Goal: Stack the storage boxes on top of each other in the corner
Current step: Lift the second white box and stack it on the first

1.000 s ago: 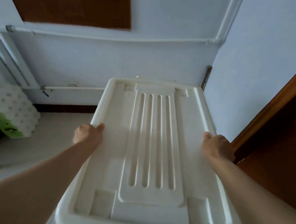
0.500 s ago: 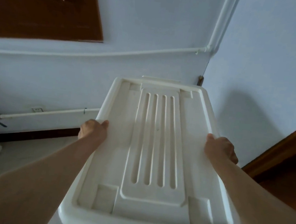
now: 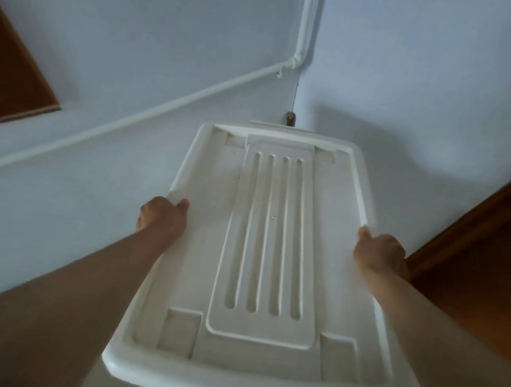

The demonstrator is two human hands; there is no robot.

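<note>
A large white storage box (image 3: 257, 344) with a ribbed lid fills the middle of the head view, its far end pointing at the room corner. My left hand (image 3: 163, 216) grips the lid's left rim, thumb on top. On the opposite rim my right hand (image 3: 379, 250) holds the box the same way. The box's body and whatever lies under it are hidden by the lid.
Two pale blue walls meet at the corner (image 3: 296, 96) just beyond the box. A white pipe (image 3: 149, 116) runs along the left wall and up the corner. Brown wood panels show at the far left (image 3: 4, 78) and right (image 3: 487, 255).
The view has tilted up and to the right: the floor and the patterned bundle at left have dropped out of sight. The box sits nearer the corner, both hands still on its rims.
</note>
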